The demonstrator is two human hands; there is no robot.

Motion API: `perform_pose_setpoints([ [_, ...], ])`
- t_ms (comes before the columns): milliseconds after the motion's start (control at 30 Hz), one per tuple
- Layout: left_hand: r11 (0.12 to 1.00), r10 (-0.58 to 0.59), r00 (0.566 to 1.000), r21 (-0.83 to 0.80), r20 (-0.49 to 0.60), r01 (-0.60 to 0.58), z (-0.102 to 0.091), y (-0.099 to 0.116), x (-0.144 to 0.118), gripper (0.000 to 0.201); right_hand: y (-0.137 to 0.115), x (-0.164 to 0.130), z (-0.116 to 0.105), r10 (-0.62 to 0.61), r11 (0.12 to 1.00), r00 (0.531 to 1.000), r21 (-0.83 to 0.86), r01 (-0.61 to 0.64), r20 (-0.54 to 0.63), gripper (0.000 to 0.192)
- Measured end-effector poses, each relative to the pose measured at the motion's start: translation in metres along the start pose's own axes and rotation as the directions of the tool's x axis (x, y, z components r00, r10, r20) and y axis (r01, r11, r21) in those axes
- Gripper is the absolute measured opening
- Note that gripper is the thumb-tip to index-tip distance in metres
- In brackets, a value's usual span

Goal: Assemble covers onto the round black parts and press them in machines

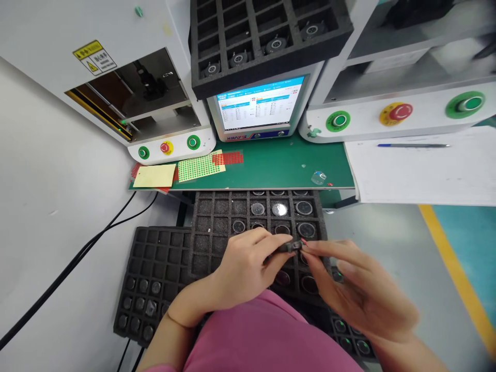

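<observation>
My left hand [248, 266] pinches a small dark watch case [291, 247] edge-on between thumb and fingers, over the black foam tray. At the case's right end, the thumb and index finger of my right hand [360, 289] close on a tiny red sticker [304, 241], touching or very near the case. Below both hands lies the foam tray [211, 243], with round dark watch cases [304, 208] in its right-hand compartments. My left hand covers part of that tray.
A screen [258, 106] stands between two white machines with green and red buttons, under another foam tray [267, 67]. Sheets of green dot stickers [199, 166] and red stickers [228, 158] lie on the green bench [271, 165]. A pen [413, 145] rests on paper. Another tray [155, 258] sits lower left.
</observation>
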State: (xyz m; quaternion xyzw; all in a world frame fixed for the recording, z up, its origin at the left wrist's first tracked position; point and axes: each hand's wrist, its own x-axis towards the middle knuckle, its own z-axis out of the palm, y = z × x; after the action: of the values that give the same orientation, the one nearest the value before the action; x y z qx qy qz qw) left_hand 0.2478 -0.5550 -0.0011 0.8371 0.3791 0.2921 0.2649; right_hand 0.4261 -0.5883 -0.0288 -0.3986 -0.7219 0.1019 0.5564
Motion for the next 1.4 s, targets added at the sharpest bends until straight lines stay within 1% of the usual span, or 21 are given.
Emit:
perform_pose_setpoints([
  [67, 1.000, -0.023, 0.998, -0.012, -0.053, 0.022, 0.002, -0.003, 0.003, 0.018, -0.006, -0.001, 0.002, -0.022, 1.000, 1.000, -0.012, 0.022, 0.006, 0.053],
  [133, 0.993, -0.109, 0.975, 0.025, -0.194, 0.116, 0.001, -0.014, 0.008, 0.016, -0.009, -0.004, 0.002, -0.016, 1.000, 0.999, 0.018, 0.016, 0.042, 0.050],
  [167, 0.980, -0.181, 0.940, 0.032, -0.288, 0.199, -0.001, -0.021, 0.009, 0.016, -0.005, -0.007, 0.001, 0.017, 0.999, 0.998, 0.040, -0.019, 0.057, 0.049],
  [200, 0.957, -0.264, 0.888, 0.016, -0.377, 0.291, -0.004, -0.030, 0.010, 0.017, 0.004, -0.009, -0.001, 0.082, 0.995, 0.995, 0.050, -0.084, 0.058, 0.046],
  [233, 0.929, -0.343, 0.829, -0.025, -0.441, 0.370, -0.007, -0.038, 0.009, 0.018, 0.019, -0.012, -0.004, 0.161, 0.985, 0.986, 0.047, -0.163, 0.047, 0.043],
  [267, 0.901, -0.416, 0.784, -0.091, -0.461, 0.425, -0.010, -0.046, 0.008, 0.019, 0.040, -0.014, -0.006, 0.271, 0.962, 0.963, 0.019, -0.271, -0.007, 0.034],
  [300, 0.873, -0.483, 0.758, -0.171, -0.438, 0.457, -0.012, -0.052, 0.006, 0.021, 0.066, -0.015, -0.009, 0.360, 0.932, 0.930, -0.020, -0.362, -0.071, 0.028],
  [333, 0.843, -0.538, 0.751, -0.258, -0.383, 0.473, -0.013, -0.057, 0.004, 0.023, 0.096, -0.015, -0.012, 0.407, 0.909, 0.905, -0.042, -0.414, -0.122, 0.031],
  [400, 0.757, -0.621, 0.749, -0.421, -0.228, 0.500, -0.012, -0.061, -0.002, 0.028, 0.157, -0.011, -0.015, 0.513, 0.842, 0.839, -0.082, -0.533, -0.182, 0.035],
  [467, 0.671, -0.670, 0.731, -0.525, -0.127, 0.524, -0.009, -0.063, -0.007, 0.033, 0.206, -0.002, -0.013, 0.599, 0.775, 0.775, -0.097, -0.624, -0.200, 0.032],
  [500, 0.644, -0.686, 0.719, -0.551, -0.109, 0.530, -0.008, -0.063, -0.009, 0.036, 0.223, 0.002, -0.010, 0.632, 0.748, 0.750, -0.099, -0.656, -0.196, 0.032],
  [567, 0.616, -0.707, 0.701, -0.571, -0.097, 0.542, -0.006, -0.065, -0.013, 0.040, 0.243, 0.011, 0.000, 0.678, 0.709, 0.713, -0.097, -0.698, -0.179, 0.030],
  [667, 0.588, -0.719, 0.693, -0.578, -0.053, 0.565, -0.008, -0.070, -0.017, 0.044, 0.250, 0.021, 0.014, 0.715, 0.680, 0.681, -0.069, -0.730, -0.157, 0.029],
  [733, 0.575, -0.723, 0.690, -0.581, -0.032, 0.576, -0.010, -0.072, -0.018, 0.046, 0.247, 0.027, 0.019, 0.737, 0.664, 0.660, -0.029, -0.747, -0.144, 0.028],
  [833, 0.548, -0.735, 0.677, -0.608, -0.022, 0.575, -0.012, -0.072, -0.019, 0.049, 0.238, 0.036, 0.014, 0.768, 0.637, 0.627, 0.054, -0.769, -0.133, 0.026],
  [933, 0.520, -0.742, 0.670, -0.634, -0.004, 0.572, -0.011, -0.069, -0.016, 0.048, 0.214, 0.042, 0.003, 0.776, 0.630, 0.617, 0.175, -0.757, -0.127, 0.028],
  [1067, 0.455, -0.715, 0.694, -0.695, 0.087, 0.557, -0.002, -0.057, -0.004, 0.048, 0.149, 0.044, -0.002, 0.736, 0.655, 0.666, 0.372, -0.658, -0.119, 0.049],
  [1167, 0.317, -0.683, 0.711, -0.809, 0.168, 0.495, 0.008, -0.042, 0.007, 0.045, 0.086, 0.042, 0.006, 0.723, 0.637, 0.684, 0.478, -0.605, -0.098, 0.047],
  [1267, 0.196, -0.651, 0.725, -0.874, 0.223, 0.445, 0.016, -0.028, 0.015, 0.050, 0.032, 0.038, 0.021, 0.756, 0.572, 0.637, 0.626, -0.530, -0.151, 0.039],
  [1333, 0.195, -0.631, 0.741, -0.876, 0.232, 0.440, 0.019, -0.022, 0.016, 0.051, 0.010, 0.034, 0.032, 0.785, 0.528, 0.591, 0.701, -0.479, -0.186, 0.036],
  [1400, 0.236, -0.621, 0.753, -0.864, 0.217, 0.444, 0.019, -0.019, 0.016, 0.049, -0.001, 0.030, 0.041, 0.806, 0.500, 0.557, 0.732, -0.462, -0.198, 0.035],
])
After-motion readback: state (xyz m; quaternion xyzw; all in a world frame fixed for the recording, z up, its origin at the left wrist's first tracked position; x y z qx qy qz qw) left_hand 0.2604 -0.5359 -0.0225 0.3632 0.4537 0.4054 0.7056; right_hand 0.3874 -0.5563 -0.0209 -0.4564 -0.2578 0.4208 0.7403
